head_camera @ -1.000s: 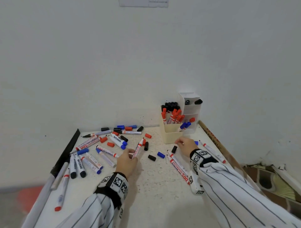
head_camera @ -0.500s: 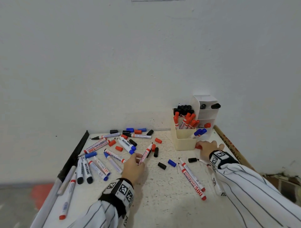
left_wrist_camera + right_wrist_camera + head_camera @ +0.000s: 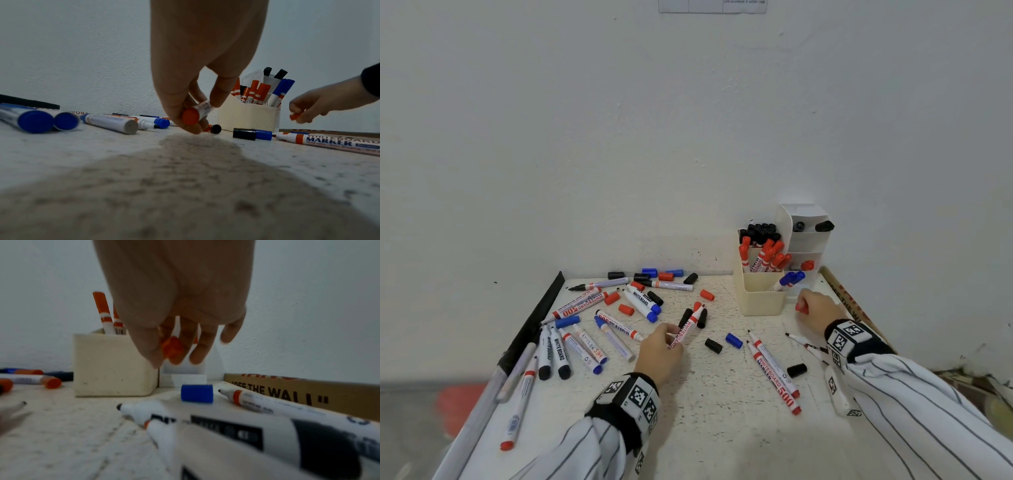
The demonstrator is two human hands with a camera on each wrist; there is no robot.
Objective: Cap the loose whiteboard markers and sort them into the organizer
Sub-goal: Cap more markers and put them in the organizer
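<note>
red marker [image 3: 687,328] is up off the bench [image 3: 722,411], pinched at its tail by the left hand [image 3: 659,356], bare tip angled away, ready for a cap. right hand [image 3: 816,308] pinches a red cap [image 3: 800,307] just beside the organizer [image 3: 762,301], likely its match. more markers and caps lie loose around them.

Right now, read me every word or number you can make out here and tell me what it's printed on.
"WHITEBOARD": red marker held in the left hand.
"WHITEBOARD MARKER 500": long red markers on the table.
"WHITE BOARD": black-capped markers at left.
"OFF THE WALL": cardboard strip.
Paper on the wall: too small.
</note>
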